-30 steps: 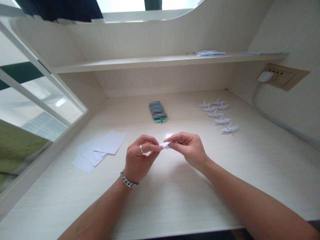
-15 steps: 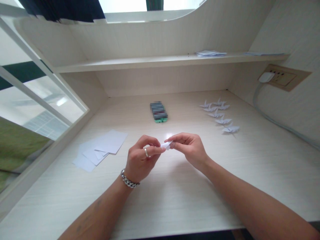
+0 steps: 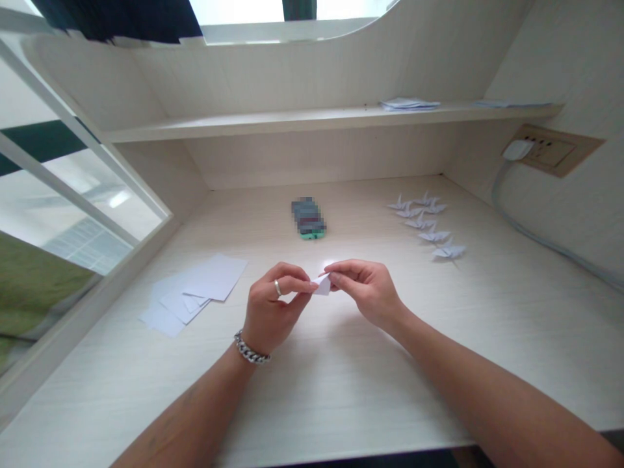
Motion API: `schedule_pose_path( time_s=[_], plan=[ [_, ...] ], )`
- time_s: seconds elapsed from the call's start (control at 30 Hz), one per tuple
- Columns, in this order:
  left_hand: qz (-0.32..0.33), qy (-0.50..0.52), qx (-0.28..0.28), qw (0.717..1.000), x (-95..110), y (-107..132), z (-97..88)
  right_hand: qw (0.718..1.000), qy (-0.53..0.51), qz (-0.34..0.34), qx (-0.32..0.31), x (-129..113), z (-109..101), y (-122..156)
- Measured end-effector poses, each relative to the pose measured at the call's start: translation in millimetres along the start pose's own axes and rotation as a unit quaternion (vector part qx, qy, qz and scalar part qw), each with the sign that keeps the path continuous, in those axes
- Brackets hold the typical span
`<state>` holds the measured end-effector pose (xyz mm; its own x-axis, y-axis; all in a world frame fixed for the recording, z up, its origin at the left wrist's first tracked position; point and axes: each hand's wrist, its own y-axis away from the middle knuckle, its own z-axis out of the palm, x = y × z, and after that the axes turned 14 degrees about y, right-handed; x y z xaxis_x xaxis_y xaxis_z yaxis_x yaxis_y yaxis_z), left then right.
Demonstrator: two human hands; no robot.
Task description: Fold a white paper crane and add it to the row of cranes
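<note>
A small piece of folded white paper is held between my two hands above the desk. My left hand, with a ring on one finger and a chain bracelet at the wrist, pinches its left end between thumb and fingers. On the other side, the thumb and fingertips of my right hand grip its right end. The paper's middle shows between the fingertips, while its ends are partly hidden by them. Several folded paper cranes stand on the desk beyond my right hand.
Loose white paper sheets overlap at the left of the desk. A blurred dark object with a green edge lies behind my hands. More paper rests on the shelf. A plugged-in cable runs down the right wall.
My left fingers have shifted slightly left along the folded paper, and more of its flat face now shows. My right hand has barely moved. The cranes and sheets stay in place.
</note>
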<state>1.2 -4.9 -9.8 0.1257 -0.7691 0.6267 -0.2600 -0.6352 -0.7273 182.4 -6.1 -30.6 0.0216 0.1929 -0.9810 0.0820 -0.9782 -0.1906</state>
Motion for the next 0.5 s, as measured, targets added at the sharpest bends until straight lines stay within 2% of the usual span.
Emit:
schedule_pose_path(
  time_s=[0.23,0.33,0.4,0.5],
  plan=[
    [0.023,-0.01,-0.017,1.0,1.5,-0.1,-1.3,1.0,0.004,-0.001,-0.009,-0.6,0.1,-0.1],
    [0.007,-0.001,-0.015,1.0,1.5,0.5,-0.4,1.0,0.009,0.001,-0.011,-0.5,-0.4,-0.1],
    [-0.041,0.029,0.001,0.999,0.0,1.8,1.9,1.0,0.019,0.001,-0.004,0.0,-0.4,-0.2],
    [-0.181,0.113,0.049,0.976,-3.3,3.5,6.8,0.999,0.03,0.005,0.009,1.3,-0.2,-1.0]
  ],
)
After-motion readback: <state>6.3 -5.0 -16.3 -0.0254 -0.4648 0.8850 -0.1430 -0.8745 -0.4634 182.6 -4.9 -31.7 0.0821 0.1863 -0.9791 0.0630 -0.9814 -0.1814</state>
